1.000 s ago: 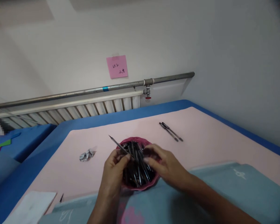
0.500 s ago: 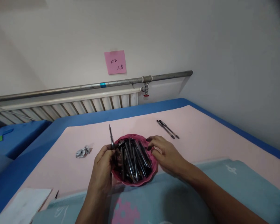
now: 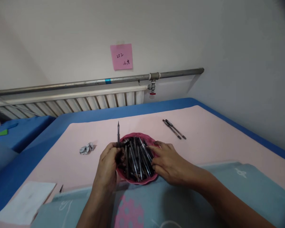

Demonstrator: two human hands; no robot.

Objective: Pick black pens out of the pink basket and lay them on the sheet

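Note:
My left hand is closed around an uncapped pen, which stands nearly upright with its tip pointing up. That hand is at the left rim of a round pink basket. Inside the basket lies a heap of black and clear pens. My right hand reaches over the basket's right rim, its fingers apart and touching or just above the pens; nothing shows in its grasp. The fingertips of both hands look dark and smudged. Part of the left fingers is in shadow against the pens.
Two pens lie side by side on the pink mat, beyond the basket. A crumpled paper scrap is on the left. White paper and a small dark piece lie at the near left. Behind are a radiator and pipe.
My right hand has moved from the rim inward over the pens, fingers spreading. The pen in my left hand has turned more upright. The whole view has shifted slightly.

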